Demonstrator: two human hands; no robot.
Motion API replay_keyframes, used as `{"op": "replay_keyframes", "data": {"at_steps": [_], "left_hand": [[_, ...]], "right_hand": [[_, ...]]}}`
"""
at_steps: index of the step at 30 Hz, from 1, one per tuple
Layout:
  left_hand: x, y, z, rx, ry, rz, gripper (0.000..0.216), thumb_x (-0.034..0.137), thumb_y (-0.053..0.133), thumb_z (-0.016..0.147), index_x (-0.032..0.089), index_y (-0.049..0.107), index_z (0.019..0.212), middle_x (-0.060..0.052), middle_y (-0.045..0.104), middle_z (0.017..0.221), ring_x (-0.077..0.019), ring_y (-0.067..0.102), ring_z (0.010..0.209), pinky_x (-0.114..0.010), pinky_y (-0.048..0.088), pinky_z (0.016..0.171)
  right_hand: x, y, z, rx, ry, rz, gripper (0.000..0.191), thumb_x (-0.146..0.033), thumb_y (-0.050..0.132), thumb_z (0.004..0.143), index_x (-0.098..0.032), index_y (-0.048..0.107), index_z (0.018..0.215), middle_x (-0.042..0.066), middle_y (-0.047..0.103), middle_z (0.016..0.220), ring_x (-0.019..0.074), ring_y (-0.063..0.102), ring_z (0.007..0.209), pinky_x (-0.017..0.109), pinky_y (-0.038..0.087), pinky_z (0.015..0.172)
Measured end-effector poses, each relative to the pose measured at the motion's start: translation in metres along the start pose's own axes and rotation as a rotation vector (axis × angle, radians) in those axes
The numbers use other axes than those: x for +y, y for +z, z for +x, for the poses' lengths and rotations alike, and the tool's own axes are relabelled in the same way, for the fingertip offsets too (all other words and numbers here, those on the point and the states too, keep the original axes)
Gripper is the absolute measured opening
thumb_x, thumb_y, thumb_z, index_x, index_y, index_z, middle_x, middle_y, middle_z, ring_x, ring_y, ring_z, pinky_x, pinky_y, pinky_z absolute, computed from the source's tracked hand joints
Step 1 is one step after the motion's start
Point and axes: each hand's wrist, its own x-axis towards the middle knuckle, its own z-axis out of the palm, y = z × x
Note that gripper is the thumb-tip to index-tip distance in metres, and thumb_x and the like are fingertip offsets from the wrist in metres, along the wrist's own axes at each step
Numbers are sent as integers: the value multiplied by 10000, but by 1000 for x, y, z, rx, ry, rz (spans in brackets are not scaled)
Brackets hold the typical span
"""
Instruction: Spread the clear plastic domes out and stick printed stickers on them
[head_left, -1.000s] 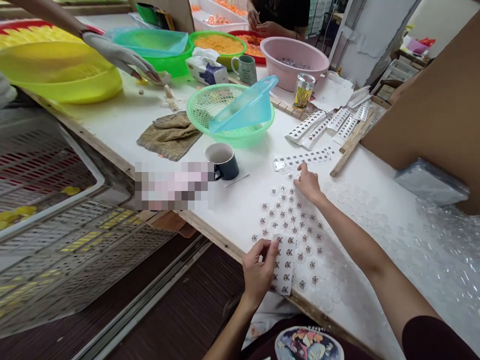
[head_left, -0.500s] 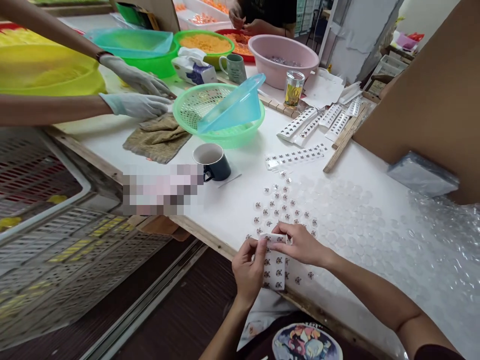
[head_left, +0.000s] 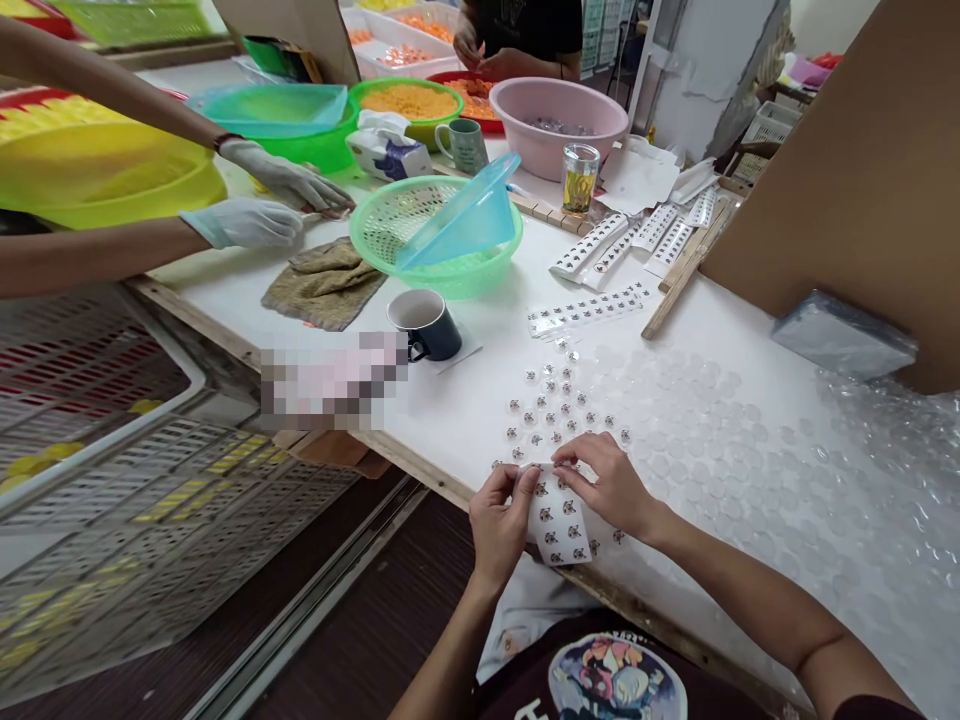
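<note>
A white sticker sheet [head_left: 559, 530] printed with rows of small animal faces hangs over the table's front edge. My left hand [head_left: 499, 520] grips its top left corner between thumb and fingers. My right hand [head_left: 611, 490] pinches at the sheet's top right edge; whether a single sticker is between those fingertips is too small to tell. Just beyond my hands lie several clear discs with face stickers [head_left: 551, 410] on them. Plain clear discs [head_left: 690, 430] spread over the table to the right.
Beyond are a dark mug [head_left: 439, 335], a green colander [head_left: 375, 235] with a blue basket [head_left: 465, 225], a brown cloth [head_left: 322, 290] and a glass [head_left: 580, 180]. More sticker strips [head_left: 592, 310] lie near a wooden stick [head_left: 682, 285]. A co-worker's gloved hands [head_left: 251, 222] work at left.
The sheet's lower end has swung to the right. My right hand has shifted slightly, its fingers now more raised at the top edge. The co-worker's nearer gloved hand has drawn back left.
</note>
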Motion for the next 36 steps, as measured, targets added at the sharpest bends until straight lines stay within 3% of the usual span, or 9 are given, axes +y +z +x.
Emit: {"op": "replay_keyframes", "data": {"at_steps": [3,7,11,15,21,25,30,33,36], "left_hand": [[0,0,1,4,23,26,405,498,702,872,175,570,667,35,465,613,-103,395,566,-208,349,504],[0,-1,0,23,47,53,448,506,684,885,177,522,628,44,416,596,-98,357,557,-210,321,499],[0,-2,-1,9,55,62,457,506,668,897,178,511,619,44,418,586,-99,347,550,-214,311,494],[0,-2,-1,2,75,58,462,492,639,921,183,492,611,43,410,583,-102,348,548,-221,321,503],[3,-3,-3,-75,150,110,358,433,659,911,181,564,676,35,472,624,-114,422,595,-226,376,573],[6,-3,-4,-86,157,130,342,416,633,924,182,576,681,30,489,625,-117,436,601,-226,387,583],[4,-3,-5,-29,129,94,335,440,633,915,186,590,702,20,508,643,-123,445,604,-230,390,577],[3,-3,-5,-24,126,94,344,458,634,910,187,596,700,14,514,643,-127,446,601,-234,392,572],[3,-3,-5,-24,138,109,345,460,631,911,186,605,703,12,518,636,-127,444,597,-234,394,570]], "right_hand": [[-2,-2,-1,92,-37,-40,63,-228,623,952,-234,682,931,41,708,941,211,651,970,381,433,902],[-9,-4,5,192,41,29,57,-252,636,933,-251,690,949,40,679,928,210,628,941,393,458,897],[-16,2,13,56,125,184,344,-213,670,892,-271,605,1225,6,706,967,183,647,918,386,454,930],[-19,9,17,-11,149,253,371,-168,673,871,-272,564,1210,-37,715,883,167,677,886,405,415,986],[-20,10,15,149,104,234,308,-177,667,880,-277,577,1156,-28,707,856,182,683,896,425,430,974],[-20,-5,25,292,76,324,278,-230,670,896,-273,539,1137,-23,664,854,173,665,864,397,503,912],[21,-51,60,463,202,298,384,-268,666,867,-276,451,1185,-23,650,865,166,649,854,359,512,864],[61,-64,80,347,379,231,366,-246,656,793,-250,477,1112,-27,651,806,172,647,794,345,495,804],[87,-59,94,234,477,154,361,-242,631,748,-243,489,1079,-33,659,776,178,646,780,337,482,789]]}}
